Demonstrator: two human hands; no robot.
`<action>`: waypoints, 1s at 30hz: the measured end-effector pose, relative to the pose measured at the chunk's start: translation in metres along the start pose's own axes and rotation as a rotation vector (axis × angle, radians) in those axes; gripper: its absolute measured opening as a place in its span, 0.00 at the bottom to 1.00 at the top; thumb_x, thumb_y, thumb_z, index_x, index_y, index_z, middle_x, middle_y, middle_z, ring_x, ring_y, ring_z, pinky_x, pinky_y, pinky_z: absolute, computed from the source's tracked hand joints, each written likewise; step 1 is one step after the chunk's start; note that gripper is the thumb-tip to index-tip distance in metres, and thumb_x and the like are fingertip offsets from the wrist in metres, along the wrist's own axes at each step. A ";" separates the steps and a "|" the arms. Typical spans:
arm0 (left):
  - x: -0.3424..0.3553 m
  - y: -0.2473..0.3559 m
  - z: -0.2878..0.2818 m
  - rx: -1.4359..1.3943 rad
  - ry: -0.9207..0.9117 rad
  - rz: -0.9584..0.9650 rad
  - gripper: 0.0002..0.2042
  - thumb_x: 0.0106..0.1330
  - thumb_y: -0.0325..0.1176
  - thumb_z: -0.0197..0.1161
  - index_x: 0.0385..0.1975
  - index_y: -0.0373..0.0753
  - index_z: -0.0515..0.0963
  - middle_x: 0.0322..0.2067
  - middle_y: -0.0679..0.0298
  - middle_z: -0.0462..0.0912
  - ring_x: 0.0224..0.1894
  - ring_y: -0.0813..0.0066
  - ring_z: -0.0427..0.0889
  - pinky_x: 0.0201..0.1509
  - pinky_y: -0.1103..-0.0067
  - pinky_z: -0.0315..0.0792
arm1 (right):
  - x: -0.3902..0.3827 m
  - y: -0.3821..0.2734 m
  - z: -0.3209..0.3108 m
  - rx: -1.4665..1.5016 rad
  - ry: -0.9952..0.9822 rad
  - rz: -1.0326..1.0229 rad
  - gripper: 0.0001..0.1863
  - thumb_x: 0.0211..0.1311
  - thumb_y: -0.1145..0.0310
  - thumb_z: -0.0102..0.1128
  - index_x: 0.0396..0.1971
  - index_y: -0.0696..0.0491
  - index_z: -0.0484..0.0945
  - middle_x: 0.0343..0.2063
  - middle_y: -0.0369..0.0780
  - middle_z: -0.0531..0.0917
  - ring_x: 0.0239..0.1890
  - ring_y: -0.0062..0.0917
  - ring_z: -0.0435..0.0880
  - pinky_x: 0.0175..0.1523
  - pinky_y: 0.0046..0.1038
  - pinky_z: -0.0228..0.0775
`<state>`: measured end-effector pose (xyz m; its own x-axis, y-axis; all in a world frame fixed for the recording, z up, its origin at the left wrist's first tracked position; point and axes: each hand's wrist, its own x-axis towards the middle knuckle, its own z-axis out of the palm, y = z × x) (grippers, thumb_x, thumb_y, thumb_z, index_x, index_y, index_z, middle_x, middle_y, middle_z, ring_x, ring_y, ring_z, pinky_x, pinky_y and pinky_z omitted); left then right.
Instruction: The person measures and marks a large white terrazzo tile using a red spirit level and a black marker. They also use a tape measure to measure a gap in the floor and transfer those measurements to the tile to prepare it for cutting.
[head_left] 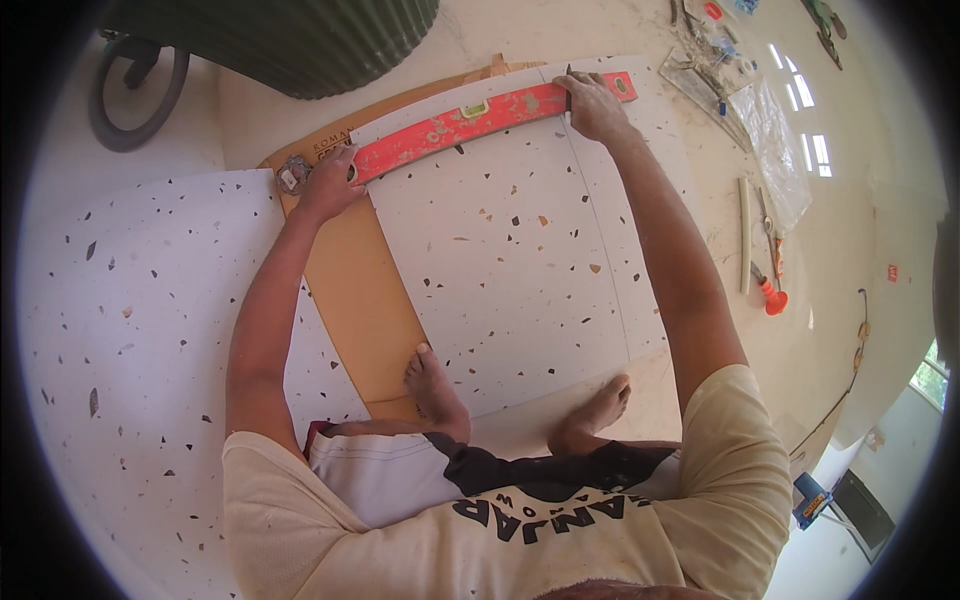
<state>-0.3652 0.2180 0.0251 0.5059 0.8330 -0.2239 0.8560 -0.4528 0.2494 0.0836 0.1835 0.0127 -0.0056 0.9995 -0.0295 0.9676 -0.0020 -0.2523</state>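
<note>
A red spirit level point(440, 134), smeared with pale dust, lies across the far part of a white speckled tile point(500, 260). My left hand point(332, 187) grips the level's left end, fingers curled at its edge. Close to its right end, my right hand point(600, 110) pinches a thin dark pencil point(569, 92) and rests against the level. A thin drawn line runs down the tile from near that hand toward my right foot. Beneath the tile's left side is a brown cardboard sheet point(350, 275). A small round grey object point(293, 175) sits beside my left hand.
Another speckled tile point(150, 330) lies at left. A green ribbed bin point(300, 45) and a grey ring-shaped object point(120, 110) stand at the far left. To the right are clear plastic point(775, 150), an orange-handled tool point(773, 297) and a cord point(855, 370). My bare feet flank the tile's near edge.
</note>
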 end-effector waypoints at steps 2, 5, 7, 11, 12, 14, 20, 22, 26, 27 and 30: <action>0.001 0.002 -0.001 0.006 -0.003 -0.002 0.37 0.50 0.32 0.73 0.62 0.30 0.67 0.59 0.48 0.73 0.62 0.52 0.72 0.66 0.68 0.68 | 0.001 0.001 0.000 -0.012 -0.001 0.001 0.30 0.54 0.82 0.52 0.59 0.45 0.74 0.60 0.41 0.75 0.65 0.41 0.68 0.66 0.37 0.66; 0.002 0.005 -0.006 -0.015 -0.023 0.003 0.37 0.50 0.32 0.73 0.62 0.30 0.67 0.59 0.48 0.73 0.62 0.52 0.72 0.66 0.68 0.68 | 0.000 0.002 0.001 -0.032 0.013 -0.002 0.30 0.54 0.82 0.52 0.59 0.44 0.74 0.60 0.41 0.75 0.65 0.40 0.68 0.67 0.37 0.66; 0.001 0.000 -0.004 -0.030 -0.018 0.014 0.37 0.50 0.32 0.73 0.62 0.30 0.67 0.58 0.48 0.73 0.61 0.52 0.73 0.66 0.68 0.68 | -0.001 -0.002 0.000 -0.022 0.014 0.002 0.30 0.54 0.82 0.53 0.58 0.44 0.74 0.60 0.40 0.75 0.65 0.39 0.68 0.67 0.37 0.66; 0.004 0.001 -0.003 -0.024 -0.043 0.003 0.36 0.51 0.32 0.73 0.62 0.30 0.67 0.60 0.49 0.72 0.62 0.53 0.71 0.67 0.68 0.67 | -0.002 0.001 0.004 -0.030 0.039 0.007 0.29 0.55 0.81 0.54 0.58 0.43 0.75 0.60 0.39 0.75 0.65 0.38 0.68 0.67 0.36 0.65; 0.005 0.001 -0.005 -0.016 -0.057 -0.002 0.36 0.51 0.32 0.73 0.62 0.30 0.67 0.60 0.49 0.71 0.63 0.54 0.71 0.67 0.68 0.67 | -0.001 0.001 0.004 -0.024 0.035 0.007 0.29 0.55 0.81 0.54 0.58 0.43 0.75 0.60 0.39 0.75 0.65 0.38 0.68 0.67 0.36 0.65; 0.007 0.002 -0.009 0.002 -0.088 0.008 0.35 0.52 0.34 0.72 0.61 0.29 0.68 0.61 0.49 0.70 0.64 0.54 0.70 0.68 0.68 0.66 | -0.002 0.000 0.004 -0.017 0.035 0.009 0.29 0.55 0.80 0.54 0.59 0.43 0.75 0.60 0.39 0.75 0.65 0.38 0.68 0.67 0.36 0.65; 0.017 0.007 -0.011 0.053 -0.008 0.118 0.34 0.55 0.41 0.71 0.61 0.30 0.70 0.59 0.51 0.72 0.63 0.55 0.71 0.67 0.67 0.66 | -0.001 -0.001 0.006 -0.035 0.037 0.023 0.29 0.56 0.79 0.56 0.59 0.42 0.75 0.60 0.39 0.75 0.65 0.38 0.68 0.67 0.36 0.65; 0.028 0.029 -0.019 -0.022 0.036 0.135 0.33 0.56 0.41 0.70 0.60 0.30 0.71 0.57 0.52 0.73 0.62 0.54 0.71 0.66 0.67 0.66 | -0.002 0.001 0.008 -0.052 0.043 0.022 0.29 0.56 0.78 0.56 0.59 0.42 0.75 0.60 0.39 0.75 0.65 0.39 0.68 0.67 0.36 0.65; 0.051 0.065 -0.021 -0.116 0.066 0.284 0.27 0.60 0.40 0.67 0.58 0.32 0.74 0.55 0.54 0.75 0.60 0.56 0.72 0.65 0.66 0.67 | -0.002 0.004 0.006 -0.052 0.026 0.018 0.29 0.55 0.78 0.57 0.59 0.42 0.74 0.61 0.38 0.75 0.66 0.39 0.67 0.68 0.36 0.64; 0.055 0.073 -0.019 -0.100 0.066 0.329 0.26 0.61 0.39 0.66 0.57 0.33 0.74 0.55 0.54 0.75 0.60 0.56 0.72 0.65 0.66 0.67 | -0.002 0.003 0.006 -0.048 0.029 0.014 0.30 0.55 0.78 0.57 0.59 0.42 0.74 0.61 0.38 0.75 0.66 0.39 0.67 0.68 0.37 0.64; 0.069 0.079 -0.011 -0.073 -0.011 0.389 0.23 0.63 0.37 0.64 0.57 0.36 0.75 0.55 0.55 0.75 0.60 0.58 0.73 0.65 0.67 0.67 | -0.002 -0.001 0.005 -0.036 0.030 0.022 0.30 0.54 0.78 0.57 0.59 0.42 0.74 0.61 0.39 0.75 0.66 0.39 0.67 0.68 0.37 0.64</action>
<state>-0.2638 0.2427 0.0397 0.7921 0.6005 -0.1094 0.5908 -0.7094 0.3842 0.0813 0.1814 0.0078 0.0222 0.9997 -0.0058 0.9759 -0.0230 -0.2169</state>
